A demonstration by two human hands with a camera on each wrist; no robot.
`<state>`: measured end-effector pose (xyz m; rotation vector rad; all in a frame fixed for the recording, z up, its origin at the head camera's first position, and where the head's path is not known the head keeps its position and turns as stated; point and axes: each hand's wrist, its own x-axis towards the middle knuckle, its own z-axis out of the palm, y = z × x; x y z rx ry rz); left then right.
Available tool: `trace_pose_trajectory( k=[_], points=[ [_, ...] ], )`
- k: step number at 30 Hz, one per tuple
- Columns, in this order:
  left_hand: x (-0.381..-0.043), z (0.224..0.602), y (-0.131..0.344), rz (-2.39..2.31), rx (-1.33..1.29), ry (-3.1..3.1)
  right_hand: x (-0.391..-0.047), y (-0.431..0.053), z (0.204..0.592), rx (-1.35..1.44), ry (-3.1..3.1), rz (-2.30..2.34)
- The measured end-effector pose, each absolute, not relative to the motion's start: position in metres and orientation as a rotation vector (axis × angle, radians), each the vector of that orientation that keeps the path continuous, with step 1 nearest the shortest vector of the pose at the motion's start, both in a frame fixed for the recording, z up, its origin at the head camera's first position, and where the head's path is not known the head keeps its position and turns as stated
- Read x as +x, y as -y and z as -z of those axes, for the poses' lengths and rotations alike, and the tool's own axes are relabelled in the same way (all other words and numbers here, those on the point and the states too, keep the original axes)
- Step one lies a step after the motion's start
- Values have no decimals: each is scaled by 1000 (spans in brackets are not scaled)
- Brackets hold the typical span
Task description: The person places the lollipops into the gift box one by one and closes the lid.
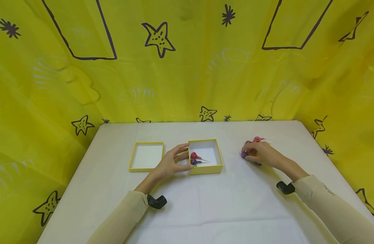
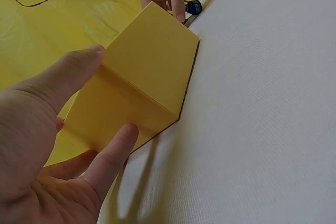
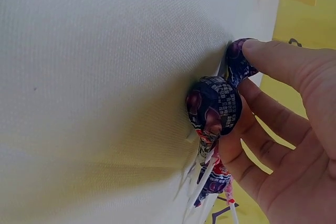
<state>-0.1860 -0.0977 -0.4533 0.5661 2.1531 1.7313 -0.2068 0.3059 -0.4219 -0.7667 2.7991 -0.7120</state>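
Yellow curtains [image 1: 187,81] surround a white-covered counter [image 1: 187,206]. On my feed, the right hand [image 1: 261,154] pinches a purple lollipop [image 1: 244,155] between thumb and fingers, at the left edge of other lollipops [image 1: 258,139]; I can't tell which way its stick runs. The relation I mind is sideways: the open-topped box [image 1: 206,170] lies left of that grip, well apart. My left hand [image 1: 169,163] is nearer to it, fingers spread against its left end, touching without clasping; a red lollipop [image 1: 194,155] lies inside, stick pointing right.
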Motion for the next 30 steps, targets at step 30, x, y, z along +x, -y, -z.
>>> trace_pose_trajectory(
  k=[30],
  points=[
    [-185, 454, 97, -1741, 550, -2145, -214, -296, 391, -930, -2752, 674]
  ],
)
